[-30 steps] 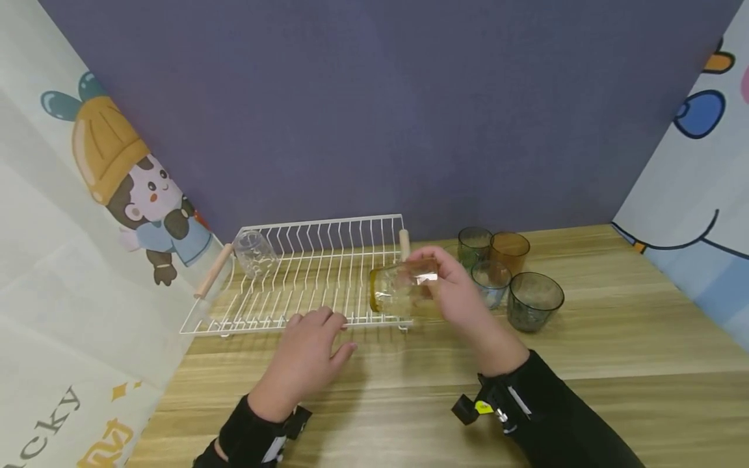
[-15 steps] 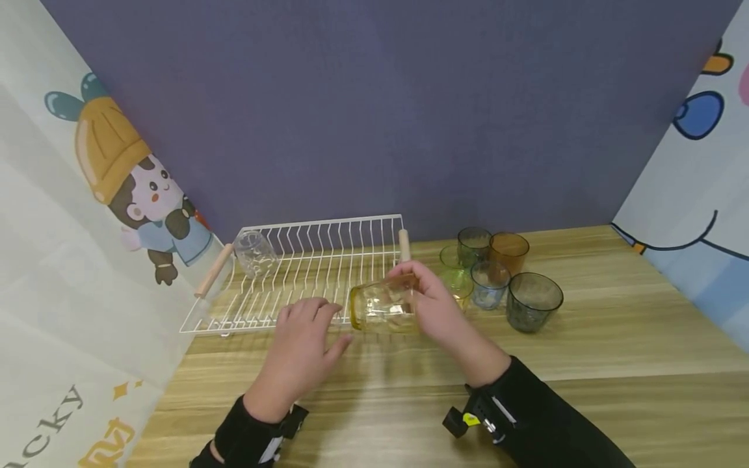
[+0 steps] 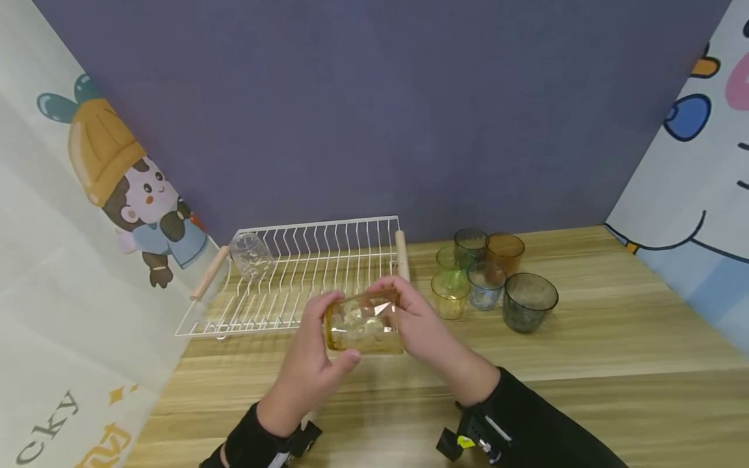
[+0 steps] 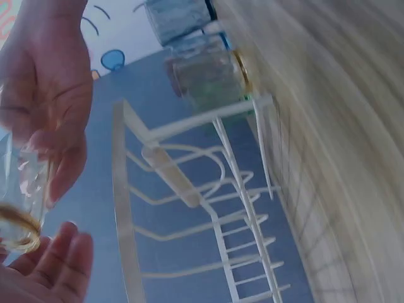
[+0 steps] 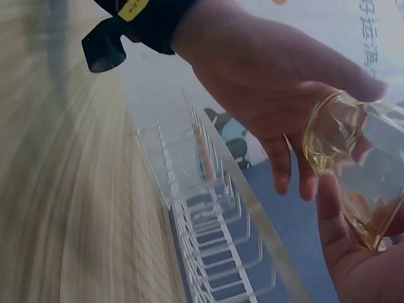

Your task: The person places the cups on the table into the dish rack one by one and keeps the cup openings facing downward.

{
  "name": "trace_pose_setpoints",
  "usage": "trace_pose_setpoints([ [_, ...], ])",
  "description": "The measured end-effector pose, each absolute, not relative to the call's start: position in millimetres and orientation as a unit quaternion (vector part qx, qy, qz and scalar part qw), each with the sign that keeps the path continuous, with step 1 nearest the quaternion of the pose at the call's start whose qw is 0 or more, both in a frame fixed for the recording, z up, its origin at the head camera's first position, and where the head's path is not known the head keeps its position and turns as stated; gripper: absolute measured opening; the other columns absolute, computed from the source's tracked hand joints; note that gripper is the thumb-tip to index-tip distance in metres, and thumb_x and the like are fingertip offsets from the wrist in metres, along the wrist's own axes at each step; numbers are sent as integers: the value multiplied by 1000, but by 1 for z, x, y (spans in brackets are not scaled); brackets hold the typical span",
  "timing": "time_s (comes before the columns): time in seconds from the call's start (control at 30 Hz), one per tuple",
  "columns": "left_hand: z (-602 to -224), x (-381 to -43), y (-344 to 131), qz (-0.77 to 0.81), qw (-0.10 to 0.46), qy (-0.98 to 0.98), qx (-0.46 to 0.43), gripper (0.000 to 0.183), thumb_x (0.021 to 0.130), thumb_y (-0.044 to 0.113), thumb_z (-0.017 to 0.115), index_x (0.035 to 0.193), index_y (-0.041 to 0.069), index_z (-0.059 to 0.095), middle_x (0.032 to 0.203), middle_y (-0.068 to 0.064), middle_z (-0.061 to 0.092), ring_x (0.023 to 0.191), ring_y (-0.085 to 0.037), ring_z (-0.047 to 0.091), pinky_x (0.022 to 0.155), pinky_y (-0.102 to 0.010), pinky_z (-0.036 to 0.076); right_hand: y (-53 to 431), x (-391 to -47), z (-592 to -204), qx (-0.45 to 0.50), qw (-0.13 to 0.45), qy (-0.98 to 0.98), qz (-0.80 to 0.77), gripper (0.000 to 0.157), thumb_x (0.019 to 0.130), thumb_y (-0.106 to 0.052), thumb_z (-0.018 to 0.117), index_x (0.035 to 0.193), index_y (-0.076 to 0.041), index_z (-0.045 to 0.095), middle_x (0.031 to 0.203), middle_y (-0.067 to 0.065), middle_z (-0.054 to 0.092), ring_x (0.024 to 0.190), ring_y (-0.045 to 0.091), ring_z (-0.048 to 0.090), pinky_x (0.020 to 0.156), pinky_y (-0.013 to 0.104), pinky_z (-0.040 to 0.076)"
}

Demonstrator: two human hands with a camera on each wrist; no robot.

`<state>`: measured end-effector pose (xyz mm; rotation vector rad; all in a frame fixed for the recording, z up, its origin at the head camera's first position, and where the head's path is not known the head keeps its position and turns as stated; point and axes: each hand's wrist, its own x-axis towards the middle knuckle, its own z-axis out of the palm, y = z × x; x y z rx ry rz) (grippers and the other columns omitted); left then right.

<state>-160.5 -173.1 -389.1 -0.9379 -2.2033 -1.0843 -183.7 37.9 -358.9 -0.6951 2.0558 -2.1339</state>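
The right hand (image 3: 418,322) grips a yellow glass (image 3: 364,325) above the tabletop (image 3: 614,338), near the rack's (image 3: 251,332) front right corner; whether the left hand (image 3: 310,364) grips too is unclear. Likely stiff, slippery and breakable, it suits cupped sides.

dark letters (image 3: 46,429) reading "cky" stand on the white wall panel (image 3: 52,273) at left, cut by the frame edge; beside them is a cropped golden character (image 3: 108,444). the right wrist view shows the chinese characters (image 5: 370,28) "好运满" down a white backdrop (image 5: 338,25), and a yellow label (image 5: 134,9) on black wrist gear (image 5: 104,47), its print too small to read.
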Motion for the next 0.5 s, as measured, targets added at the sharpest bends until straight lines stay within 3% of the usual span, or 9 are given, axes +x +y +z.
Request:
trace_pose_setpoints([
  [0.2,-391,-156,-170,-503,237,-739,-380,79,103,58,50,149,-2,27,137,-16,47,107,-27,60,80,-39,60,28,-173,-359,-240,58,666,-703,38,96,12,38,131,-1,49,125,23,56,111,38,61,84,42,60],
  [0.33,-390,-155,-169,-533,227,-725,-373,68,106,50,51,148,1,31,125,-14,52,96,-22,61,70,-35,60,27,-172,-359,-244,66,670,-698,36,99,9,42,133,-1,47,128,22,54,112,38,62,85,42,60],
  [0.5,-387,-158,-171,-523,249,-722,-378,67,106,50,53,144,-2,36,102,-11,52,76,-15,53,55,-28,52,34,-177,-356,-238,2,704,-670,37,96,10,47,130,-1,52,123,16,60,114,33,61,91,39,56],
])
